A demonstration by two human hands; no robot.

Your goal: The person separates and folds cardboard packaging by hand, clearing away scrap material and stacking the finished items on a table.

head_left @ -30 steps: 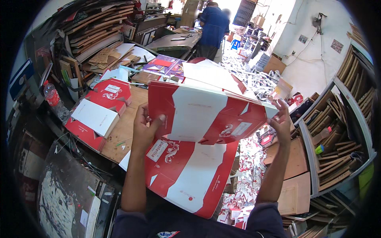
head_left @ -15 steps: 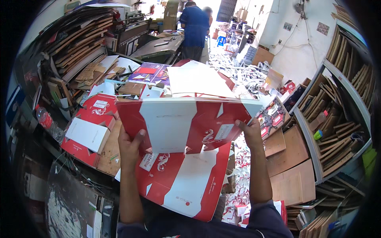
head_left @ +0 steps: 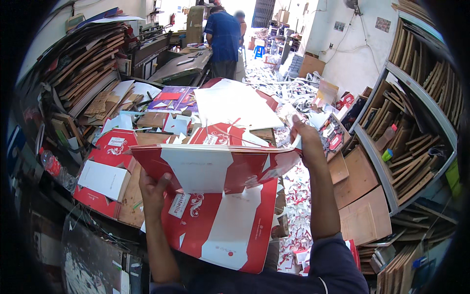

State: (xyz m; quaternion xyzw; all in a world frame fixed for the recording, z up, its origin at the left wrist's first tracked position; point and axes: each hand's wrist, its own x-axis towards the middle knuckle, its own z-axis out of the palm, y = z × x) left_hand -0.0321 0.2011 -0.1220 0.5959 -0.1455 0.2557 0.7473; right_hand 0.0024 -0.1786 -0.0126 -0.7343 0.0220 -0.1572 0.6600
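Both hands lifting a stack of red-and-white printed card sheets off the pile.

L hand (head_left: 155, 188) grips the stack (head_left: 215, 164) at its near-left edge, thumb on top; R hand (head_left: 304, 142) pinches the far-right corner, held up above the table (head_left: 129, 201). One big sheet (head_left: 220, 228) lies flat below, nearer. Step, prob.: squaring or flipping the lot. Next needs an even two-hand hold so sheets don't fan out. Another flat sheet (head_left: 105, 171) lies left; a person in blue (head_left: 224, 36) stands far off.
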